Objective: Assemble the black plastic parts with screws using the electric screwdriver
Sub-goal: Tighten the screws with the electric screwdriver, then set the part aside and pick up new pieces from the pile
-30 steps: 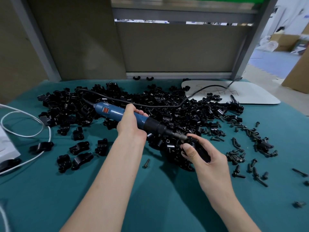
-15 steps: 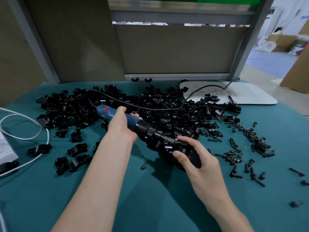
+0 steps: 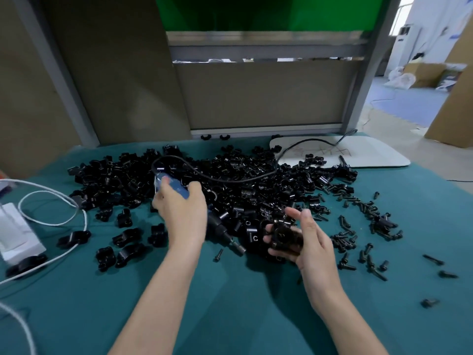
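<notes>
My left hand (image 3: 183, 216) grips the blue electric screwdriver (image 3: 176, 188), whose black nose and bit (image 3: 225, 235) point down and right toward the cloth. My right hand (image 3: 304, 237) holds a black plastic part (image 3: 284, 235) just right of the bit, fingers curled under it and thumb raised. The bit tip is apart from the part. A big pile of black plastic parts (image 3: 230, 180) covers the middle of the green table. Loose black screws (image 3: 358, 239) lie scattered to the right of my right hand.
Several black assembled pieces (image 3: 128, 237) lie left of my left arm, with one loose screw (image 3: 218, 254) near the bit. A white box (image 3: 18, 231) and white cable (image 3: 51, 221) sit at the left edge. A white board (image 3: 358, 152) lies at the back right under the screwdriver's black cord (image 3: 230, 178).
The screwdriver bit has come off the part and the tool has tipped steeper, moving left. My right hand turned the part up and opened its thumb. The camera tilted upward.
</notes>
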Action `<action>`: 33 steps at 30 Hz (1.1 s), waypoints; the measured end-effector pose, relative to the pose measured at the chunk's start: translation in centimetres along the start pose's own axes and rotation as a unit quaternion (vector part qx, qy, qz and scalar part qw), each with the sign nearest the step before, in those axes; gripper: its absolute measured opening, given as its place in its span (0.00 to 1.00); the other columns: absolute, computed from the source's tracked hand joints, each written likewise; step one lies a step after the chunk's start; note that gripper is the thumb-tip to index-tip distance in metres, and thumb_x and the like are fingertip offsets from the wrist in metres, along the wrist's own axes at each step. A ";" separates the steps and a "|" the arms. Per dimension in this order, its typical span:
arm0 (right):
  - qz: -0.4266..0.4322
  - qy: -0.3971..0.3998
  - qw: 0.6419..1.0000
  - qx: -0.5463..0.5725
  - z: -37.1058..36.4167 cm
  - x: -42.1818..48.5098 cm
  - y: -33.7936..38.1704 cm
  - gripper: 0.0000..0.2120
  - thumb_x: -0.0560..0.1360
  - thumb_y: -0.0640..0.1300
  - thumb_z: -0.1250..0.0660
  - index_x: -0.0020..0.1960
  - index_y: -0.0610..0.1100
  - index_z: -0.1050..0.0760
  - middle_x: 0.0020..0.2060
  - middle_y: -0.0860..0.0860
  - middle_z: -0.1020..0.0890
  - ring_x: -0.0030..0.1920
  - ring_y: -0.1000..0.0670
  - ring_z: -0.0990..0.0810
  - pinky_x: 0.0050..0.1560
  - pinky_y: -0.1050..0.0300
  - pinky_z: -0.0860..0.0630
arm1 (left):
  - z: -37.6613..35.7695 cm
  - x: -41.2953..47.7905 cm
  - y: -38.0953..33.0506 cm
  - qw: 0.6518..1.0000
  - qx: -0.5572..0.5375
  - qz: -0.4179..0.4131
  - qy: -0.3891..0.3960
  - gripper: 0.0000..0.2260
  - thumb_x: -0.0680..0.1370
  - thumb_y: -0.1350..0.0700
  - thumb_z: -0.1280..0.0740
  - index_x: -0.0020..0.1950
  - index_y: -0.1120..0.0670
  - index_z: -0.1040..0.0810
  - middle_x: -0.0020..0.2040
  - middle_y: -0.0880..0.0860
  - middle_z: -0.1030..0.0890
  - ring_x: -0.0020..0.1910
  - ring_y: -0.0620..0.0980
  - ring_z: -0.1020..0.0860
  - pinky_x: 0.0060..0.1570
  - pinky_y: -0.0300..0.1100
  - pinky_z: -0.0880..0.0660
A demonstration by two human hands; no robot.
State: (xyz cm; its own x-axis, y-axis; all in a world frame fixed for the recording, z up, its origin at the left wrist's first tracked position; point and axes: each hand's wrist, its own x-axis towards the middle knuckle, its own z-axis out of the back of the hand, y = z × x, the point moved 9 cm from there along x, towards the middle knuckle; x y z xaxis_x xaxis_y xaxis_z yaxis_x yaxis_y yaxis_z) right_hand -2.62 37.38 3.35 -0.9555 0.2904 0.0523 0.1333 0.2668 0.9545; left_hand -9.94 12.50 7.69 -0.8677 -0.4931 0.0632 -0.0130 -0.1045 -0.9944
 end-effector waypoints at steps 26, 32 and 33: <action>0.042 -0.253 0.943 -0.210 29.2 -19.5 13.2 0.15 0.82 0.39 0.42 0.48 0.50 0.18 0.43 0.50 0.16 0.36 0.57 0.16 0.38 0.54 0.16 | -19.1 -43.2 -5.9 0.743 0.127 -0.333 0.567 0.15 0.83 0.51 0.35 0.67 0.58 0.23 0.59 0.57 0.19 0.52 0.54 0.19 0.55 0.45 0.25; -0.028 -0.296 0.884 -0.361 36.6 -25.9 11.5 0.15 0.82 0.55 0.38 0.67 0.53 0.26 0.52 0.61 0.22 0.44 0.67 0.21 0.46 0.60 0.28 | -21.0 -48.7 -3.9 0.701 0.156 -0.297 0.629 0.24 0.84 0.48 0.38 0.79 0.54 0.37 0.70 0.53 0.26 0.57 0.48 0.22 0.54 0.39 0.29; -0.017 -0.302 0.882 -0.361 36.5 -26.1 11.6 0.15 0.83 0.54 0.38 0.68 0.52 0.26 0.53 0.61 0.22 0.44 0.67 0.21 0.47 0.61 0.28 | -20.8 -48.1 -4.1 0.709 0.145 -0.295 0.624 0.23 0.84 0.49 0.38 0.78 0.53 0.36 0.69 0.52 0.26 0.56 0.46 0.23 0.53 0.38 0.29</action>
State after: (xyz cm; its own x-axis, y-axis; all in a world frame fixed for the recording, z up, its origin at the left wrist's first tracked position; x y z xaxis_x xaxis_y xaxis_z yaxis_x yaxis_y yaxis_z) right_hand 33.42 66.39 2.32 -0.6115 0.7887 0.0632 -0.3034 -0.3075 0.9019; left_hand 21.49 54.64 6.93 -0.5205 0.8391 0.1579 -0.6113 -0.2371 -0.7551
